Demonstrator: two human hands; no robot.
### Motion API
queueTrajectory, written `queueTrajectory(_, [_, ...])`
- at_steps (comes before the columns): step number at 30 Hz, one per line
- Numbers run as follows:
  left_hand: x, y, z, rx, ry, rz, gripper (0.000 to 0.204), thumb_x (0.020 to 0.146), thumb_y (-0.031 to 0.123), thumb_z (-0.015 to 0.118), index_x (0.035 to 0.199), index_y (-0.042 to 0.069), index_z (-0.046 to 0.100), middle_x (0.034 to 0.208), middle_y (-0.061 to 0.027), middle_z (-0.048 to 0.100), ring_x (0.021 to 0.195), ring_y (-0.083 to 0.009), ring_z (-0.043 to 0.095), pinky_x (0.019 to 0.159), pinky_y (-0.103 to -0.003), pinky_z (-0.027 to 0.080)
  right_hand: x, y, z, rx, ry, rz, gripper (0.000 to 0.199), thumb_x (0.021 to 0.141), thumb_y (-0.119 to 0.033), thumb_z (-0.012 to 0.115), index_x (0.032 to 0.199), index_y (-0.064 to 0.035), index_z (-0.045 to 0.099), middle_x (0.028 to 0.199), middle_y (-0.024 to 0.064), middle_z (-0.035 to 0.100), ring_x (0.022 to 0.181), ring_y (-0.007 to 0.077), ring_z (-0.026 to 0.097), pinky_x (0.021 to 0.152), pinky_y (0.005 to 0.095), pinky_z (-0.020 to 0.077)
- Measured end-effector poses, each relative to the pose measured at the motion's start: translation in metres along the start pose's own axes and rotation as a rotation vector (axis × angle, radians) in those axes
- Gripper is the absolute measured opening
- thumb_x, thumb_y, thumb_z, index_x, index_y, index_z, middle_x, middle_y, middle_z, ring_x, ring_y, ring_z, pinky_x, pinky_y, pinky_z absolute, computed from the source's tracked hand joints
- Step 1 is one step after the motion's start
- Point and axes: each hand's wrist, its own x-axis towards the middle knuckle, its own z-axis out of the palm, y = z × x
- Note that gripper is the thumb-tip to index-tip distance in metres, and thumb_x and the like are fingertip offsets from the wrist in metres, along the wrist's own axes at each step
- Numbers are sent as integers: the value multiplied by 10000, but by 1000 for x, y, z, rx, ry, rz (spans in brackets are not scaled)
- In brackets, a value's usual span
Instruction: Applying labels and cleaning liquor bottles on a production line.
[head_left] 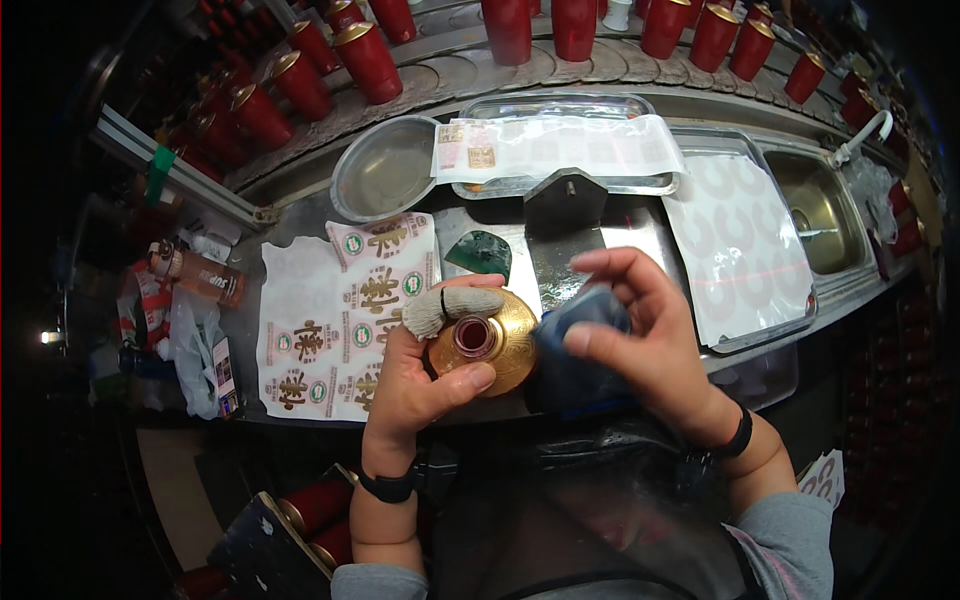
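Note:
My left hand [415, 385] is wrapped round a bottle [512, 365] with a gold, patterned shoulder; its open neck with a dark red mouth faces up toward me. Pale grey knitted covering [465, 302] sits on the fingers over the bottle's far side. Just right of the bottle, my right hand [655, 350] grips a dark blue, soft-looking cloth [585, 325] between thumb and fingers. Motion blurs the cloth, and I cannot tell whether it touches the bottle. The bottle's lower body is hidden beneath its shoulder.
Printed sticker sheets [320, 320] lie at left, beside a dark green plate [480, 252] and a black stand [565, 205]. Behind are a round metal bowl [385, 165] and a tray [550, 105]; white sheets [740, 240] and a sink [818, 200] are right. Red bottles [368, 65] line the conveyor.

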Motion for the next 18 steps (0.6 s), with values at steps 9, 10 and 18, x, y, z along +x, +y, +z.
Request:
queueTrajectory(9, [1,0,-3,23,14,33,556,760,120,758,1282,6,605,1372,-109,569,1214,-196,577,1049,-343,452,23,-9,18,-546,48,-635,264,772,-23,778,997,22,647,855,116,666,767,196,675,676,289,514])
queueTrajectory(10, [0,-1,-3,16,11,40,551,761,117,757,1280,7,606,1364,-108,574,1210,-194,578,1046,-341,453,21,-8,20,-426,20,-733,253,776,-26,781,986,24,651,854,114,670,779,181,677,681,282,515])
queueTrajectory(18, [-1,4,-3,26,7,21,660,769,129,786,1366,13,532,1307,-71,594,1198,-161,573,1040,-323,451,20,0,17,-450,17,-751,196,797,-33,762,952,-2,647,851,86,669,721,145,648,660,264,503])
